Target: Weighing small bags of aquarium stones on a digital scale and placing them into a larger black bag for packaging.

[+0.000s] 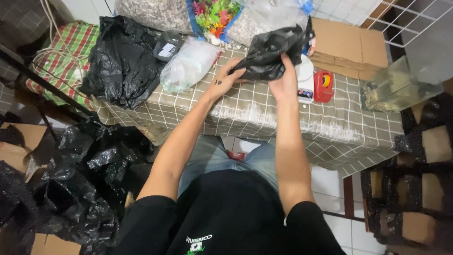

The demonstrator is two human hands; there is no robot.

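Head view, looking down over the person's own arms to a table (264, 111) covered in a checked cloth. One small black plastic bag (273, 52) is held up above the tabletop, in front of a white kitchen scale (305, 80). Its long axis runs on a slant, low at the left near the left hand (225, 78) and rising to the upper right, where its crumpled end points toward the far edge of the table.

The right hand (282, 78) grips the bag from below at its middle: the thumb rises in front of the plastic, the remaining fingers are closed around the film behind it and mostly hidden. The left hand sits at the bag's lower left tip, its fingers curled and pinching that corner, with the bag lying just past the fingertips to the right.

Counted on the table: one scale, one red tape dispenser (323, 86) just to the right of it, one clear bag of pale material (188, 63) to the left of the hands, one large heap of black bags (121, 59) at the left end, and one clear rectangular container (389, 87) at the right edge. At the far side stand two big sacks of pale gravel (151, 13) with one packet of bright plastic plants (213, 14) between them. More black bags (89, 174) lie piled on the floor at left.
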